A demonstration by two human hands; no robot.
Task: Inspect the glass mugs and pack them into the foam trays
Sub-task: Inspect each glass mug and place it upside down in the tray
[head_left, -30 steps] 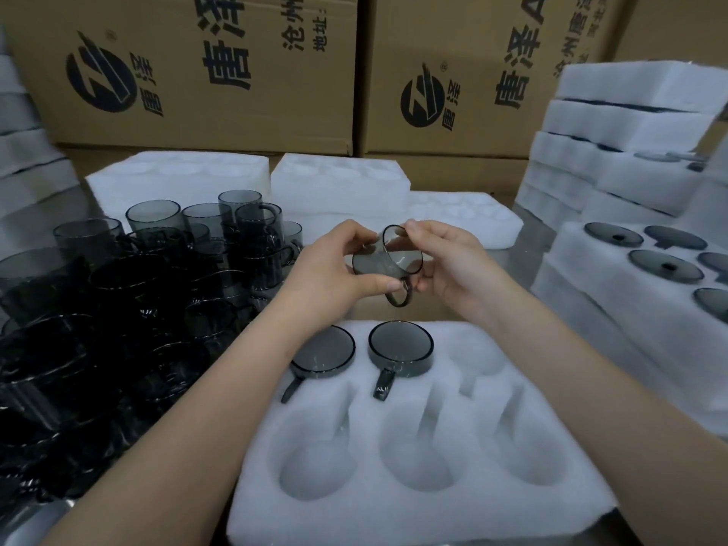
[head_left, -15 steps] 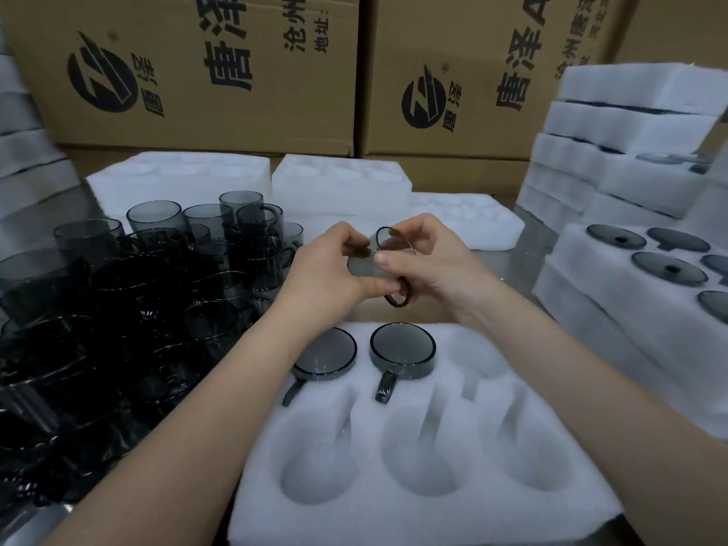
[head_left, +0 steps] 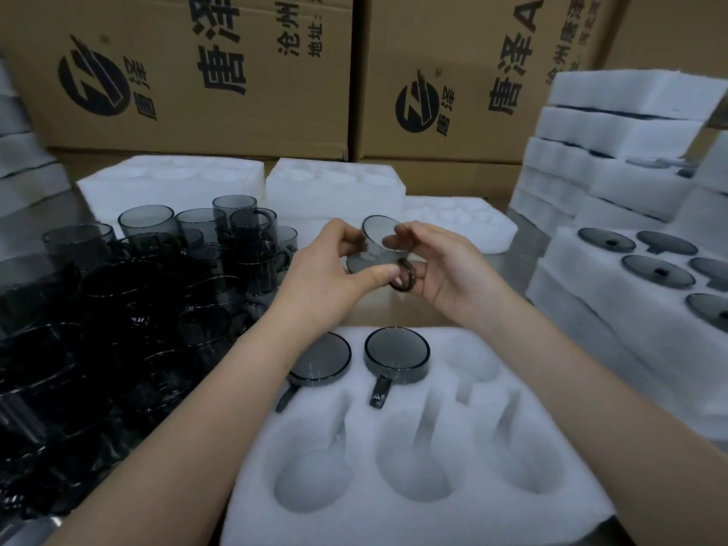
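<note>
Together our left hand (head_left: 325, 279) and right hand (head_left: 447, 269) grip one tilted glass mug (head_left: 379, 237), twelve o'clock of the foam tray (head_left: 394, 522).

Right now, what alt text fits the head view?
The left hand and right hand hold a smoky glass mug above a white foam tray. Two packed mugs sit in its far row; loose mugs crowd the left.

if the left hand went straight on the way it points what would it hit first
Most likely the right hand, holding the far side of the glass mug that the left hand grips; depth here is unclear.
</note>
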